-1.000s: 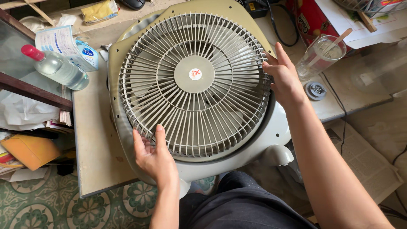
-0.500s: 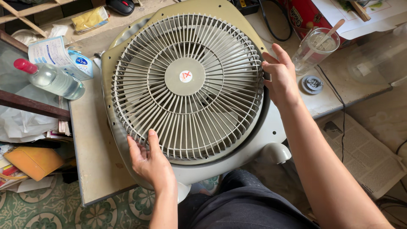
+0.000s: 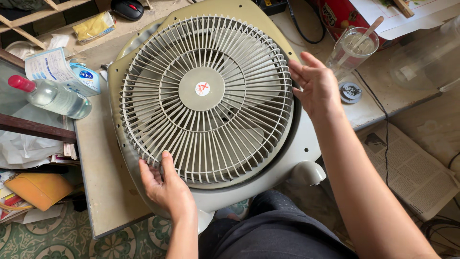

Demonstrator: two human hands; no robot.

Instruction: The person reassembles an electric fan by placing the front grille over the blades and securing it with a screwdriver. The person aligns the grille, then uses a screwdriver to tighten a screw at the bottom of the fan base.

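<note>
While the fan (image 3: 211, 103) lies flat, face up, on the surface (image 3: 103, 177), its round grille (image 3: 206, 98) sits in the housing w/ both hands at the rim.

- Left hand (image 3: 163, 184): open, fingers flat on grille's near-left edge; no grip.
- Right hand (image 3: 316, 86): open, fingers spread, at grille's right edge; contact unclear.
- Handling: likely best w/ even pressure on opposite sides, palms low, fingers out of the ribs so grille stays level.
- Edges: fan base overhangs the near edge above the lap; foot (image 3: 306, 172) off the surface.
- Room: tight. Bottle (image 3: 50, 96) and carton (image 3: 60, 67) near, left; glass (image 3: 352, 50) w/ stick and small cap (image 3: 350, 91) just beside right hand; newspaper (image 3: 414, 168) on floor, right.
</note>
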